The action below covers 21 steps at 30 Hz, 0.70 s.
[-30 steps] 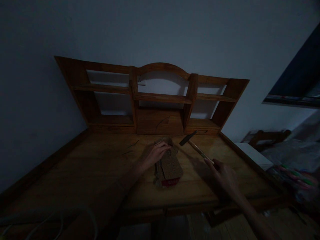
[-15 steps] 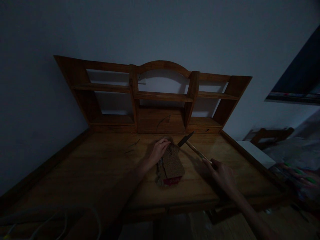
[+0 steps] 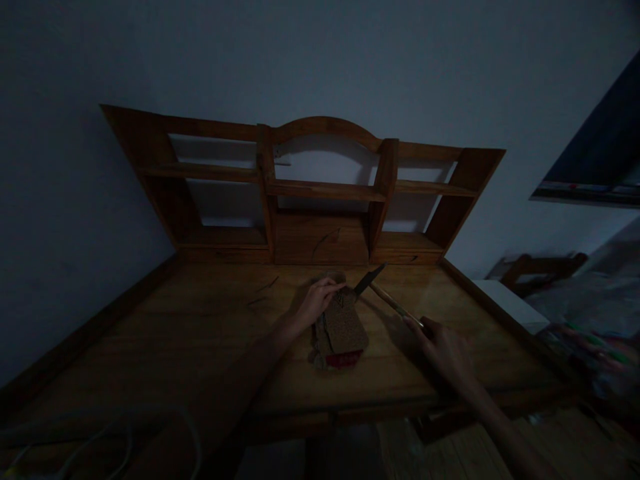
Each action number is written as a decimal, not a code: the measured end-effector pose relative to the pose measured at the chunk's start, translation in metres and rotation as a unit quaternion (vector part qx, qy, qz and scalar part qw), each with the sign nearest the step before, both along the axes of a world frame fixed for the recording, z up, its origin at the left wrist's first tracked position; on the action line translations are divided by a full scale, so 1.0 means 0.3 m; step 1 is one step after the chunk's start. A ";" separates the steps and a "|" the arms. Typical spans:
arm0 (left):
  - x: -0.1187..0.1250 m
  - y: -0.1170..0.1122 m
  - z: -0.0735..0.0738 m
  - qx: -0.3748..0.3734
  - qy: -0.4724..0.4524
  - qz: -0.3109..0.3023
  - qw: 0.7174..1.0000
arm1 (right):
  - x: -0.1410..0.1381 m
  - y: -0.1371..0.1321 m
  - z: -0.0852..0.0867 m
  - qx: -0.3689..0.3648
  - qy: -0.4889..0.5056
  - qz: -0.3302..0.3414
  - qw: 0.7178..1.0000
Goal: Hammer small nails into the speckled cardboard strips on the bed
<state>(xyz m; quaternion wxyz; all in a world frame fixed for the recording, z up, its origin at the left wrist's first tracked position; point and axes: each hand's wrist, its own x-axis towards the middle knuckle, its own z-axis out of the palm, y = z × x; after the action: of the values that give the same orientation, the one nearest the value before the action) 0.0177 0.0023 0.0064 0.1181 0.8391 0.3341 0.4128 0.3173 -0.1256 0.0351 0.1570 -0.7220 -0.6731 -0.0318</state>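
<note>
My right hand [image 3: 445,347] is wrapped round the wooden handle of a hammer [image 3: 395,307]. The dark hammer head is close to the upper right edge of a brown, rough-surfaced block [image 3: 345,330] with a red lower end. This block lies on the wooden desk [image 3: 200,333]. At its upper end, my left hand [image 3: 320,297] has its fingers pinched together; what they hold, if anything, is too small and dark to make out. Thin dark marks, perhaps nails, show on the block's top just below those fingers.
A wooden shelf unit [image 3: 325,192] stands along the desk's back edge against the wall. Thin dark strips [image 3: 267,285] lie on the desk left of the block. Pale cables [image 3: 187,427] are at the lower left. A chair back [image 3: 543,267] and plastic-wrapped items stand at the right.
The view has shifted slightly. The hammer and both hands stay almost in the same place, with the left fingers stretched a little further to the right.
</note>
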 end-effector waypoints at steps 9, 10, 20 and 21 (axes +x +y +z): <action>-0.010 -0.005 0.006 -0.015 0.013 0.002 1.000 | 0.003 -0.001 0.004 -0.008 -0.001 -0.001 1.000; -0.010 -0.008 0.007 -0.013 0.012 0.003 1.000 | 0.003 -0.002 0.004 -0.009 -0.002 -0.002 1.000; -0.013 -0.015 0.008 0.022 -0.001 0.014 1.000 | -0.001 -0.013 0.005 -0.011 -0.014 -0.004 1.000; -0.013 -0.015 0.008 0.022 0.001 0.016 1.000 | -0.001 -0.013 0.006 -0.010 -0.016 -0.004 1.000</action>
<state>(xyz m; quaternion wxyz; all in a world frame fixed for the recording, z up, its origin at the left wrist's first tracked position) 0.0138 -0.0022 0.0088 0.0930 0.8367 0.3384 0.4205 0.3171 -0.1296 0.0367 0.1384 -0.7259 -0.6727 -0.0371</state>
